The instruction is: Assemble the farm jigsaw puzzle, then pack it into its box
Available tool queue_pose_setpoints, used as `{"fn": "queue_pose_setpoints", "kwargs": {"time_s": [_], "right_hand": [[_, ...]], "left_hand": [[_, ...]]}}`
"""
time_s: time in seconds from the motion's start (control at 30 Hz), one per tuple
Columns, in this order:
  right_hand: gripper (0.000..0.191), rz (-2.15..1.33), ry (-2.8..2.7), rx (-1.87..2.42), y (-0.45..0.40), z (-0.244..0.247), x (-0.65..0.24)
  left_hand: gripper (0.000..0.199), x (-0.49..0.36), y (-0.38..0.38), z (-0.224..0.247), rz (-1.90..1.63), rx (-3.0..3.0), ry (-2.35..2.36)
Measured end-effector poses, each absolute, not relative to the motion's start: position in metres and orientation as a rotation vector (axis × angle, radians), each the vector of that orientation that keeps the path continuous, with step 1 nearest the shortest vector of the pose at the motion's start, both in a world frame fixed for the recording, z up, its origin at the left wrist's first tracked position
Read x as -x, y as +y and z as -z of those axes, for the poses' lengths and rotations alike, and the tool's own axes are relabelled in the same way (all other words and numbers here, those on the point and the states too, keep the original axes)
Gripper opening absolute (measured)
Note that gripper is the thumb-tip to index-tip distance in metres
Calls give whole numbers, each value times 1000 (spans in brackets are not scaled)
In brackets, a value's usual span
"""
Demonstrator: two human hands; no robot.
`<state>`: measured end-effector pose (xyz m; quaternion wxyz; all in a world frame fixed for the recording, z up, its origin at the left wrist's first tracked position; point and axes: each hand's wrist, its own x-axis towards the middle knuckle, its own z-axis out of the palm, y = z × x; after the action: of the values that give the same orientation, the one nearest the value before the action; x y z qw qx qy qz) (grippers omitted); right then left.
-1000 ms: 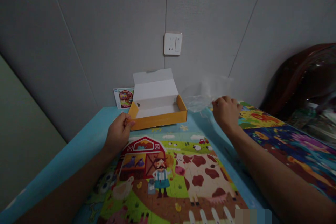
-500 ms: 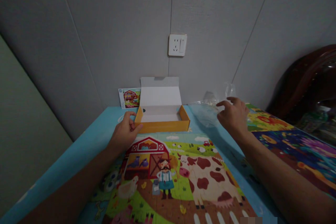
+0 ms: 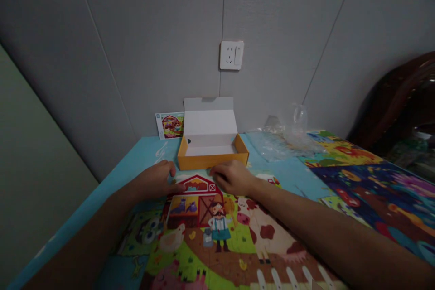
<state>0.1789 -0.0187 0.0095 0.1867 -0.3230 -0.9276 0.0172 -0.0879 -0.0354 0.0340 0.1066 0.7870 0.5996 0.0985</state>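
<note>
Closest to me on the blue tabletop (image 3: 134,163) lies the big farm puzzle (image 3: 222,253), flat and joined up, its nearest part running out of sight; I see a white fence (image 3: 275,277) low on it, a farmer (image 3: 219,233) in the middle and a red barn (image 3: 188,208) towards its far left corner; the person's right forearm (image 3: 322,224) crosses above the printed cow (image 3: 263,235) and hides some of it. At the puzzle's far edge are both hands; the left hand (image 3: 158,180) is at the far left corner, open, thumb and forefinger apart; the right hand (image 3: 235,177) is bent downwards over the same edge, its fingers curled, and I can't tell whether they grip it.

Along the tabletop's right side lie bright picture sheets (image 3: 369,190), one dark blue and, beyond it, one yellow; just past the hands stands a yellow box (image 3: 213,161), its white lid raised; a crumpled clear bag (image 3: 275,145) lies to its right, near the tabletop's far edge; at the far left corner a small farm picture card (image 3: 172,125) leans on the grey wall (image 3: 152,31), which carries a white socket (image 3: 231,55).
</note>
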Motion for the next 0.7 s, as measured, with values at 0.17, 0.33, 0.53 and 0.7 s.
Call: {"fn": "queue_pose_setpoints", "kwargs": {"time_s": [0.17,0.33,0.53,0.7], "right_hand": [[26,-104,-2554,982,-17,-11,-181],[26,-184,-2536,1001,-18,-13,-180],[26,-242,-2521,995,-17,-11,-181],[26,-227,-2522,1001,-18,-12,-181]], "left_hand": [[49,88,-34,-33,-309,-2320,1719],[44,84,-32,-32,-315,-2322,1748],[37,85,-26,-26,-543,-2128,1704],[37,86,-27,-34,-670,-1798,1318]]}}
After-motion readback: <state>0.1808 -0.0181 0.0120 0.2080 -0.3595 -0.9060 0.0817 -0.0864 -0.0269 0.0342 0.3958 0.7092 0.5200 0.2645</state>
